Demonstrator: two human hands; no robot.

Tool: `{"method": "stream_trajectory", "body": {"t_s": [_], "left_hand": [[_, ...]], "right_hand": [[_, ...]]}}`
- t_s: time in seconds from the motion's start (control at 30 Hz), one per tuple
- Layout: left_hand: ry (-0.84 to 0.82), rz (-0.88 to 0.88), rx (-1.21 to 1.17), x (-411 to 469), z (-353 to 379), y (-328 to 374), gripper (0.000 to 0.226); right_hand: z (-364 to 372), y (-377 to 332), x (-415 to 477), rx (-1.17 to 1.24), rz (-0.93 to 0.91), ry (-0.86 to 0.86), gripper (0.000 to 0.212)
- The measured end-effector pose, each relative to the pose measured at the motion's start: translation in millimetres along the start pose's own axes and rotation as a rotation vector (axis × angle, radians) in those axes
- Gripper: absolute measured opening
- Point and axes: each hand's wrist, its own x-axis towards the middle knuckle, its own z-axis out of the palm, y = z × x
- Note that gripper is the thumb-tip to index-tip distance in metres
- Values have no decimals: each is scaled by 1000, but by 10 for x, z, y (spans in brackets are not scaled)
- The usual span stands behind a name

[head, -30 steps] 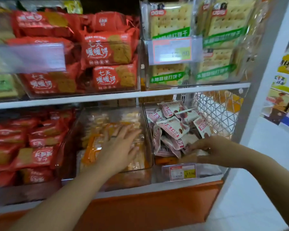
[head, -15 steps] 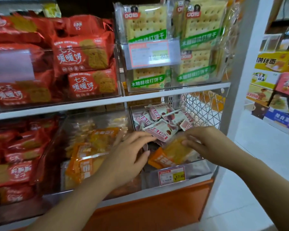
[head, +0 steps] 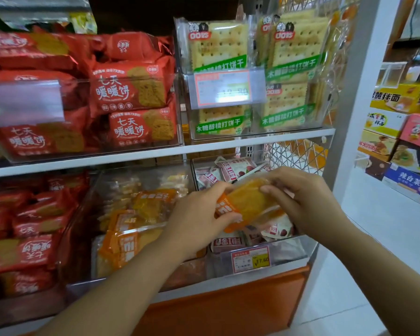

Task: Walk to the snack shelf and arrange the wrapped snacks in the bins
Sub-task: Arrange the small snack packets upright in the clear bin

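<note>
While a person stands at the snack shelf [head: 136,157], both hands hold one orange wrapped snack [head: 249,206] above the lower right bin [head: 291,251] of red-and-white packets [head: 235,167]. Left hand [head: 199,220] pinches its left end; right hand [head: 306,197] curls over its right end. Matching orange snacks [head: 131,229] fill the bin just left.

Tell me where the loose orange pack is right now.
Head view, right of centre: the orange pack is held by the left hand and right hand over the bin of white snacks, under the cracker shelf.
</note>
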Motion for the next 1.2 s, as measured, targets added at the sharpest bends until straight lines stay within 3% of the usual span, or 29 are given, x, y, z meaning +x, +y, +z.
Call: {"method": "stream_trajectory", "body": {"t_s": [0.27,0.43,0.53,0.6,0.67,0.73,0.8,0.93,1.1,1.2], "left_hand": [[370,169,139,-253,-385,-288,37],[398,123,207,-607,-716,-753,31],[324,28,331,-783,-814,-1059,34],[163,-69,496,-888,-795,-1270,35],[-71,-142,615,-991,-724,-1446,42],[-247,-211,619,-1077,-692,-1524,64],[-279,-239,565,-1106,-722,-1542,91],[-255,-213,540,-1058,-712,-1462,84],[-401,-242,622,-1006,-554,-1482,105],[-306,-248,649,-942,-581,-1466,99]], "right_hand": [[178,-416,241,44,-302,169,17],[725,-744,432,129,-416,140,21],[1150,-787,513,106,-403,25,25],[1394,-721,514,28,-330,-202,24],[1536,-652,450,-73,-232,-483,41],[1559,-634,390,-164,-211,-591,62],[1504,-677,393,-203,-197,-590,78],[1400,-746,462,-248,-131,-576,83],[1206,-542,412,-200,-54,-561,61],[909,-293,288,-179,81,-506,49]]}}
